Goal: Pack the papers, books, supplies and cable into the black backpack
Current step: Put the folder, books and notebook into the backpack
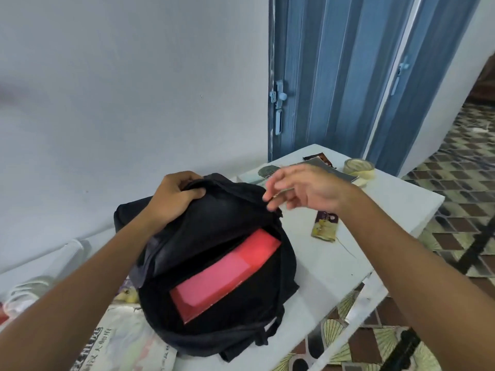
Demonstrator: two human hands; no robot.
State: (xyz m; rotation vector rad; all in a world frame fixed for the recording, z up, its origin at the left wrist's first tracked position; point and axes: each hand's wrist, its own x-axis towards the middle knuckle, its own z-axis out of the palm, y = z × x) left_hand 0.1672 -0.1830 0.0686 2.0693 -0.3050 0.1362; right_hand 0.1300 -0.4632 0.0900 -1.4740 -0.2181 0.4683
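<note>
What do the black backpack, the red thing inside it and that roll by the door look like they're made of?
Black backpack: soft woven fabric, matte; it folds and sags where the left hand grips its rim.
Red thing: probably card or plastic, flat with straight edges and a slight sheen.
Roll: likely translucent yellowish plastic tape.

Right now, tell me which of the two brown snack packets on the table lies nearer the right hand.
The packet with the gold end, lying just under the right hand beside the black backpack. The other brown packet sits at the table's far edge by the tape roll.
</note>
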